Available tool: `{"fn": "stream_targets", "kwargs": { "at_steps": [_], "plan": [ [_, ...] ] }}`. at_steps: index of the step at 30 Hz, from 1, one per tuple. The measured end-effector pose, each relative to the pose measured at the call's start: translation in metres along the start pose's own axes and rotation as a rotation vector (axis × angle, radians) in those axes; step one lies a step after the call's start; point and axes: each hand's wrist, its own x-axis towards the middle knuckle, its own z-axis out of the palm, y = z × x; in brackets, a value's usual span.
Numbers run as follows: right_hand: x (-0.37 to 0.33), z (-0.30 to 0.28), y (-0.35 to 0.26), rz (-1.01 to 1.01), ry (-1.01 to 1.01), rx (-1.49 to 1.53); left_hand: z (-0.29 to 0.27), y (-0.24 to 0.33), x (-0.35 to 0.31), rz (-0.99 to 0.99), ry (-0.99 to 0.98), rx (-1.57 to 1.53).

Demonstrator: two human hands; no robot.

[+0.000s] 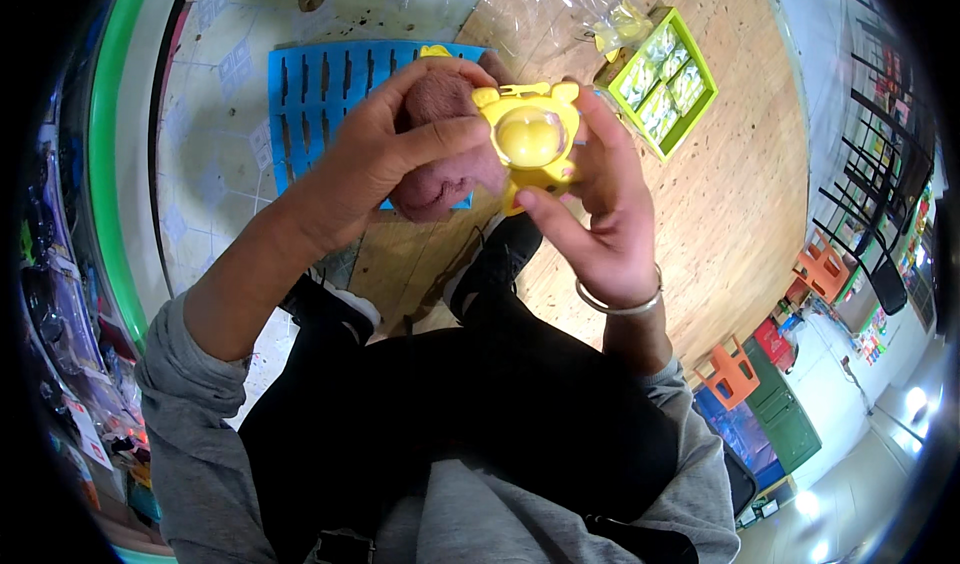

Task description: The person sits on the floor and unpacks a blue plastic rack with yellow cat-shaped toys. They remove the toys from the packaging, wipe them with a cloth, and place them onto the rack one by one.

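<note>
A yellow plastic animal-shaped toy with small ears and a clear domed front is held up over my feet. My right hand grips its right side, the thumb low and the fingers along the upper edge. In my left hand is a bunched pinkish-brown cloth, pressed against the toy's left side with the thumb lying across it. Beneath my hands lies a blue slotted panel, partly hidden by the left hand and the cloth. A small yellow piece shows at the panel's far edge.
A lime-green box of wrapped packets stands on the wood-patterned floor at the far right. Clear plastic bags lie beside it, one with something yellow. Packaged goods line the left, behind a green-edged border. Orange stools stand right.
</note>
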Motion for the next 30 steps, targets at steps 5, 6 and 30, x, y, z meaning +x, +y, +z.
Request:
{"fn": "stream_targets", "kwargs": {
  "at_steps": [5, 6, 30],
  "plan": [
    [0.0, -0.006, -0.004, 0.092, -0.055, 0.387, 0.0, 0.001, 0.001, 0.066, 0.033, 0.017],
    [0.001, -0.007, -0.004, 0.115, -0.044, 0.398, 0.001, 0.001, 0.002, 0.085, 0.046, 0.023],
    [0.003, -0.003, -0.011, 0.075, 0.121, 0.394, -0.021, 0.04, 0.003, 0.695, 0.417, 0.364]
  ]
}}
